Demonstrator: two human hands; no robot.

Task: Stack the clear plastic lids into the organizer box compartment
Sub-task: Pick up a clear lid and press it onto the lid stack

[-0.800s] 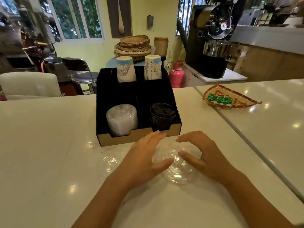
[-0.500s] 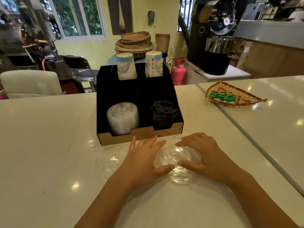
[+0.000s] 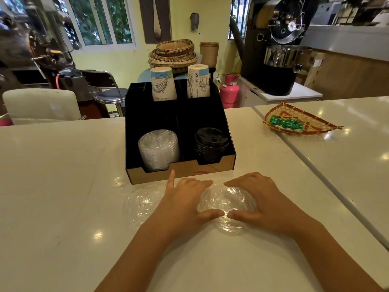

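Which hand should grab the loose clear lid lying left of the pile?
Left, probably. The left hand lies right beside the loose lid, which sits on the counter on its side. The right hand is across the lid pile, farther away.

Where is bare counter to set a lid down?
Bare: the counter left of the organizer box, and between the box and woven tray. Crowded: the strip before the box, with both hands, left and right, around clear lids.
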